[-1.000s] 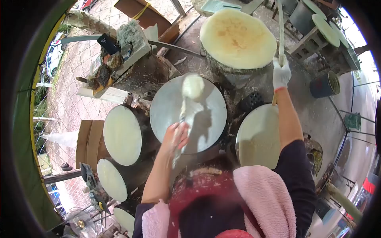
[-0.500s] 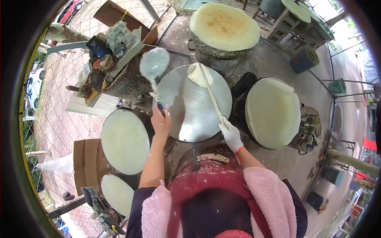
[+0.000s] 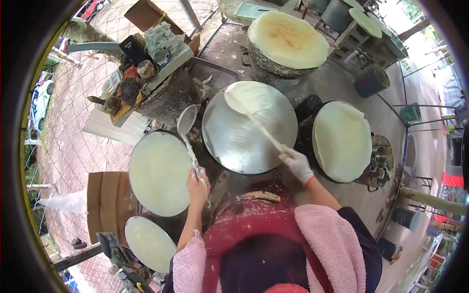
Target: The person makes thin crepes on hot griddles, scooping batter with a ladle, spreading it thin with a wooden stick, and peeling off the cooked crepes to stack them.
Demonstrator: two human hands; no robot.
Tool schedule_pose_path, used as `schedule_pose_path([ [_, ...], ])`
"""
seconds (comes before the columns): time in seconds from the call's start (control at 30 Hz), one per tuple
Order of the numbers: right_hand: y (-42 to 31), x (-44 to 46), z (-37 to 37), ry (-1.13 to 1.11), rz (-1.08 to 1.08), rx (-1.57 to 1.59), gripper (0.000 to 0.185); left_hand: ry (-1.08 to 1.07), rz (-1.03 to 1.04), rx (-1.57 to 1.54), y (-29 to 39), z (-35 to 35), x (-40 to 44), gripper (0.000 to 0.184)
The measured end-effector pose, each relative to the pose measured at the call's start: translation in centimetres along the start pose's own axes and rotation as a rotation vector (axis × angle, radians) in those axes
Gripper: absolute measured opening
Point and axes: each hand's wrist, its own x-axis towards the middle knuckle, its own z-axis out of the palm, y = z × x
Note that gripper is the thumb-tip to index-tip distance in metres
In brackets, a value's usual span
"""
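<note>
My bare left hand (image 3: 198,188) is closed round the handle of a long ladle (image 3: 187,121), whose bowl hangs left of the middle round griddle (image 3: 229,141). In my gloved right hand (image 3: 296,165) is a long wooden stick (image 3: 266,133). Its far end rests in pale batter (image 3: 246,96) smeared over the upper part of the griddle. Right of that griddle, a pale round sheet (image 3: 342,141) with a folded upper edge covers another griddle. Two more pale rounds lie at the left, one large (image 3: 160,173) and one smaller (image 3: 150,244).
A stack of browned round sheets (image 3: 288,40) sits on a drum at the top. Rocks and a black phone-like box (image 3: 133,50) lie on a block at upper left. Cardboard (image 3: 111,205) stands at the left, a dark bucket (image 3: 372,81) at upper right, a metal pot (image 3: 381,156) at right.
The ladle has moved down and left, off the middle griddle. Batter has been poured there, and the stick has come down from the upper right and spread it across the top.
</note>
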Motion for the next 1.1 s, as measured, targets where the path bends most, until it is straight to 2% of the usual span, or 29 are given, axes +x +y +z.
schedule_pose_path([
  [0.03,2.3,1.1,-1.6,0.092,-0.139,-0.088,0.042,0.015,0.01,-0.015,0.4,0.0,-0.3,0.012],
  [0.1,1.8,3.2,-3.9,0.121,0.112,0.077,0.041,0.042,0.024,-0.039,0.9,0.1,-0.8,0.012],
  [0.2,-3.0,4.7,-3.1,-0.186,0.334,0.306,0.039,0.088,-0.037,-0.036,1.2,1.1,-0.9,0.012],
  [0.23,-4.6,4.5,-2.9,-0.275,0.476,0.253,0.037,0.1,-0.051,-0.034,0.9,1.5,-1.0,0.015],
  [0.3,-4.6,4.1,-2.5,-0.366,0.475,0.227,0.037,0.123,-0.078,-0.027,0.4,2.0,-1.4,0.021],
  [0.37,0.2,5.5,-3.2,-0.323,0.152,0.214,0.039,0.165,-0.112,-0.015,0.4,2.6,-2.2,0.021],
  [0.47,0.8,8.8,-7.8,-0.178,0.031,0.092,0.043,0.23,-0.131,-0.028,0.7,3.8,-3.4,0.022],
  [0.5,-0.3,10.1,-8.8,-0.143,0.145,0.078,0.043,0.252,-0.132,-0.036,0.7,4.1,-3.8,0.022],
  [0.6,-4.0,11.5,-8.5,-0.481,0.332,0.137,0.041,0.298,-0.155,-0.043,0.2,5.0,-4.5,0.022],
  [0.63,-5.4,10.6,-7.8,-0.546,0.48,0.157,0.037,0.304,-0.158,-0.052,0.1,5.3,-4.8,0.021],
  [0.67,-5.1,9.6,-7.1,-0.574,0.452,0.18,0.037,0.308,-0.163,-0.061,0.0,5.5,-5.2,0.021],
  [0.8,-3.1,10.0,-8.2,-0.641,0.208,0.073,0.038,0.35,-0.207,-0.091,0.2,6.4,-6.6,0.017],
  [0.83,-1.5,11.8,-9.0,-0.561,-0.044,-0.056,0.04,0.37,-0.216,-0.089,0.2,6.5,-6.8,0.018],
  [0.9,-2.1,15.0,-10.2,-0.463,-0.002,0.008,0.04,0.408,-0.234,-0.088,0.0,6.6,-7.1,0.018],
  [0.93,-2.0,16.6,-10.2,-0.53,0.054,0.101,0.04,0.41,-0.232,-0.088,-0.1,6.7,-7.4,0.018],
  [1.03,-4.8,14.9,-8.9,-0.754,0.332,0.029,0.04,0.414,-0.23,-0.077,-0.8,6.6,-8.1,0.018],
  [1.07,-3.5,14.5,-8.4,-0.8,0.414,0.068,0.038,0.416,-0.237,-0.071,-1.3,6.4,-8.6,0.019],
  [1.1,-3.3,13.5,-8.6,-0.819,0.397,0.042,0.037,0.42,-0.242,-0.069,-1.7,6.4,-8.9,0.019],
])
